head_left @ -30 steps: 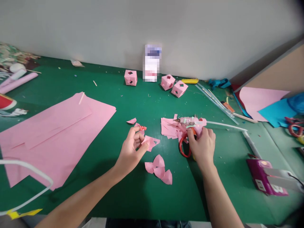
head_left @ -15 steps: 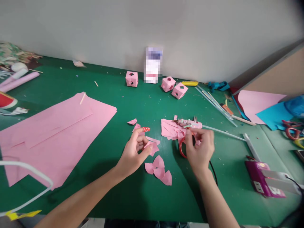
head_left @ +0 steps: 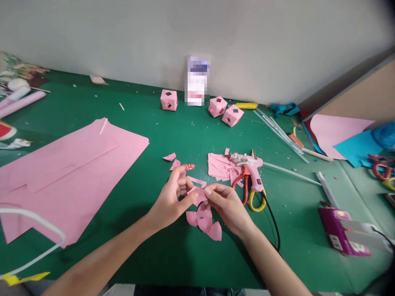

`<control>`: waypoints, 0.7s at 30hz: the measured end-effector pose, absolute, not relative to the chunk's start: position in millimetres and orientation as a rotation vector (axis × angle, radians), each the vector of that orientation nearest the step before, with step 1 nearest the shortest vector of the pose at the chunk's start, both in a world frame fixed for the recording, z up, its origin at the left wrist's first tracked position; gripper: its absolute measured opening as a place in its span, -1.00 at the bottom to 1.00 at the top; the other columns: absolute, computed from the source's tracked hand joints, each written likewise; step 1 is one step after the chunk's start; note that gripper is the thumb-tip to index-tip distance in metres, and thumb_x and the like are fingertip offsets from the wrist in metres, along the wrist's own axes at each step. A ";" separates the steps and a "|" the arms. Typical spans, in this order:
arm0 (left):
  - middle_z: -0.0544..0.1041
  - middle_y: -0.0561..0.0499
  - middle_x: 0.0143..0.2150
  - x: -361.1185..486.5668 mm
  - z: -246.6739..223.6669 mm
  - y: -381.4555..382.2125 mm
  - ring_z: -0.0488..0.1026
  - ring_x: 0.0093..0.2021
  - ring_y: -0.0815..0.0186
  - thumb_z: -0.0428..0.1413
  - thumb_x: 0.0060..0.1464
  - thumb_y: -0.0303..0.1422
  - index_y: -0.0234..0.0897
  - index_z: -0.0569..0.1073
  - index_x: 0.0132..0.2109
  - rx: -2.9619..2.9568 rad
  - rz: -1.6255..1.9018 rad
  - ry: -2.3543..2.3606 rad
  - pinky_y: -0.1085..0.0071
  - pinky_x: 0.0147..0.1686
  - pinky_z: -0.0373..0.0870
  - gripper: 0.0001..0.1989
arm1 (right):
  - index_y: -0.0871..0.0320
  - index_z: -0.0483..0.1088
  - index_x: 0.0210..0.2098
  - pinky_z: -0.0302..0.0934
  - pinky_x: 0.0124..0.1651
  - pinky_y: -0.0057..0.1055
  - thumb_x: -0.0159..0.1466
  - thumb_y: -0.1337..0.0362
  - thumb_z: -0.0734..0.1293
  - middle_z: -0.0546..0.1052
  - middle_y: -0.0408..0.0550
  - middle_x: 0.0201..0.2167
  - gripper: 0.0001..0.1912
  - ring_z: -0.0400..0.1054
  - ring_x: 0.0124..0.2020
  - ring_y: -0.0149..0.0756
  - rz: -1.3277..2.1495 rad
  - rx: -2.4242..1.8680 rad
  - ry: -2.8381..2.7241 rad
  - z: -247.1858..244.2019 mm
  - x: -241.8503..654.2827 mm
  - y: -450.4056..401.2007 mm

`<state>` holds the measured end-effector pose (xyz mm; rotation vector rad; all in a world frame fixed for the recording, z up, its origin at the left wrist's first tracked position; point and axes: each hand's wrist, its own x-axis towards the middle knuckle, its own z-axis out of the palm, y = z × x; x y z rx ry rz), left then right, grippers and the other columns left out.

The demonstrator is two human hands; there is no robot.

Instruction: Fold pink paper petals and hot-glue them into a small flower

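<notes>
Between both hands, at the middle of the view, is a small folded pink paper piece. My left hand pinches its left side, a red wrap on the index fingertip. My right hand closes thumb and finger on its right edge. Just below lie several joined pink paper petals. Pink paper strips are piled to the right, beside a pink glue gun that lies over scissors with red and yellow handles. Loose pink scraps lie behind my left hand.
Large pink sheets cover the left of the green table. Pink paper cubes and a phone-like screen stand at the back. A purple power socket box is at right, with the glue gun's black cord nearer.
My right hand has moved left from beside the glue gun and scissors and now grips the pink piece held by my left hand. The glue gun's handle is now uncovered.
</notes>
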<state>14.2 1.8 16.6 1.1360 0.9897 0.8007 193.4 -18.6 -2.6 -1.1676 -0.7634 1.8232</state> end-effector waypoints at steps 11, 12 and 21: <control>0.43 0.08 -0.35 8.7 11.2 1.6 0.44 -0.36 0.34 0.08 0.23 -0.33 -0.21 0.11 0.21 1.448 0.725 0.999 0.41 -0.34 0.35 -0.53 | 0.16 0.57 -0.31 0.27 -0.42 -0.46 0.13 0.09 0.50 0.57 -0.10 -0.45 -0.73 0.39 -0.49 -0.39 1.728 -1.275 -1.030 -1.1 197.0 -16.7; 0.43 0.08 -0.35 9.0 10.4 1.4 0.43 -0.37 0.35 0.07 0.23 -0.33 -0.21 0.11 0.21 1.468 0.727 0.998 0.42 -0.36 0.35 -0.53 | 0.15 0.58 -0.31 0.27 -0.41 -0.45 0.14 0.08 0.48 0.58 -0.09 -0.43 -0.74 0.40 -0.47 -0.38 1.667 -1.311 -1.099 -0.2 196.6 -17.1; 0.44 0.08 -0.35 13.0 5.0 -1.5 0.43 -0.41 0.38 0.04 0.24 -0.38 -0.21 0.12 0.22 1.576 0.732 1.059 0.45 -0.42 0.34 -0.55 | 0.12 0.49 -0.35 0.28 -0.37 -0.39 0.26 0.13 0.38 0.56 -0.08 -0.44 -0.82 0.40 -0.45 -0.32 1.302 -1.413 -1.393 -1.5 188.5 -23.0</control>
